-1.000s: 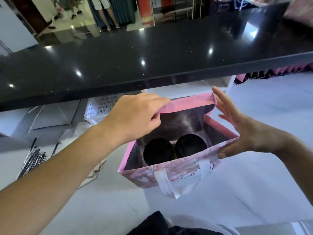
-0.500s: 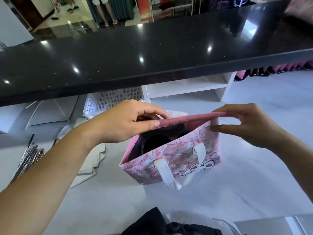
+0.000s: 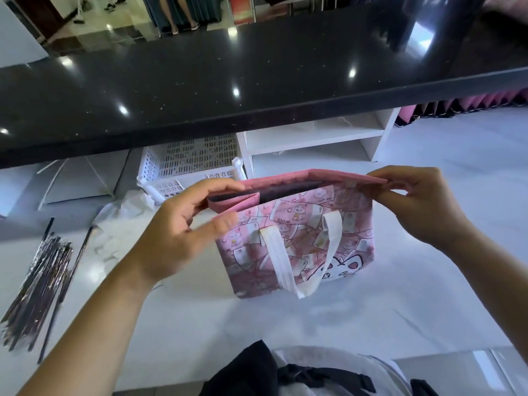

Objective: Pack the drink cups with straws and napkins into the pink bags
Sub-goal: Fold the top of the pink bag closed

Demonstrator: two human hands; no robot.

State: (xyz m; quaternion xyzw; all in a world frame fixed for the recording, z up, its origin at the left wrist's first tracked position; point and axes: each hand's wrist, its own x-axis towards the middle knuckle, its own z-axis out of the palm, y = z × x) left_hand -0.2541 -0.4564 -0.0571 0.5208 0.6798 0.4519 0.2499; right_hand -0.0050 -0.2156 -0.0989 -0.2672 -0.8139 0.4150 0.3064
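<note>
While the bag point(image 3: 300, 238) stands upright on the bench point(image 3: 400, 315), top nearly flattened shut, the left grip point(image 3: 183, 230) pinches its rim at nine o'clock and the right grip point(image 3: 423, 207) pinches it at three; straws point(image 3: 40, 284) lie further out at nine.

pink bag point(image 3: 297, 241): upright on the white counter point(image 3: 414, 304), banknote-and-rabbit print, mouth closed to 1 narrow dark slit.
handle point(image 3: 278, 261): white loop hanging down the near face.
straws point(image 3: 37, 284): dark wrapped bundle, flat, well left of the bag.

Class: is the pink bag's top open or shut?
Almost shut: left hand and right hand pinch the bag rim; narrow gap shows.
</note>
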